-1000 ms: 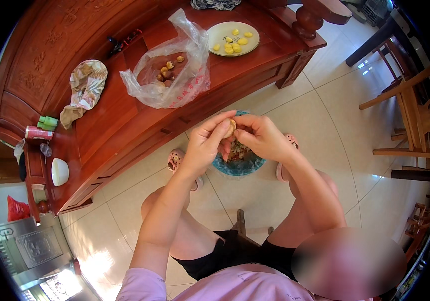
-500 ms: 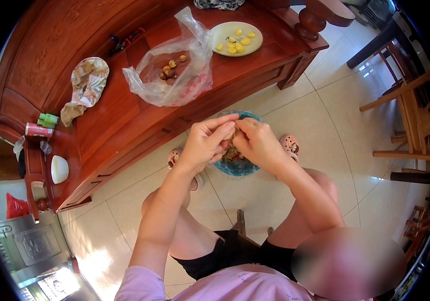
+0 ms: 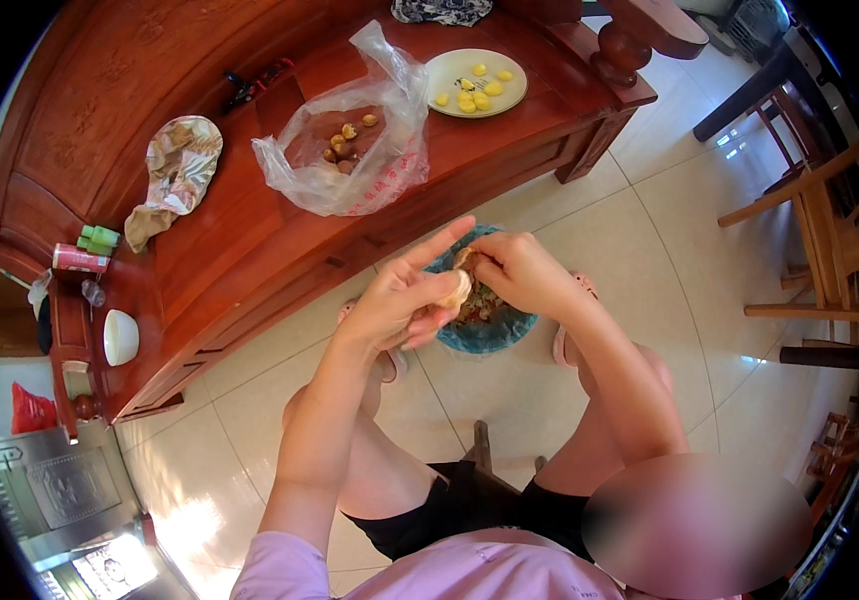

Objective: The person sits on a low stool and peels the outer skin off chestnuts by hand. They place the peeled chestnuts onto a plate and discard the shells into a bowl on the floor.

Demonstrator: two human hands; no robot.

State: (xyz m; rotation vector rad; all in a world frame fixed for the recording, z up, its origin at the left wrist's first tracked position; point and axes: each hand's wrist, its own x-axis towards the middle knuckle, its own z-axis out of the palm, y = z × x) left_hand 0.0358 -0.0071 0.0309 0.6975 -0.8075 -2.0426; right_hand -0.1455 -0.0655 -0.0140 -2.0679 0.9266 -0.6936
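Observation:
Over the bin, my left hand (image 3: 396, 302) pinches a pale, partly peeled chestnut (image 3: 458, 290) between thumb and fingers, its index finger stretched out. My right hand (image 3: 527, 274) is closed on a brown piece of shell (image 3: 464, 259) at the chestnut's far end; whether the piece is still attached I cannot tell. Below both hands stands a blue-green bin (image 3: 521, 327) with a clear liner and brown shell scraps inside. On the wooden bench, several brown chestnuts (image 3: 337, 148) lie in an open clear plastic bag (image 3: 389, 192). Several yellow peeled chestnuts (image 3: 492, 88) rest on a white oval plate (image 3: 512, 99).
The reddish wooden bench (image 3: 219, 270) runs along the far and left side. On it are a patterned cloth (image 3: 184, 165), a white bowl (image 3: 120, 337), a red-and-white can (image 3: 79, 258) and a dark tool (image 3: 254, 82). Wooden chairs (image 3: 829, 250) stand at the right.
My hands have drawn slightly apart, showing the pale chestnut in the left and brown shell in the right. My left index finger has straightened. The view has shifted slightly.

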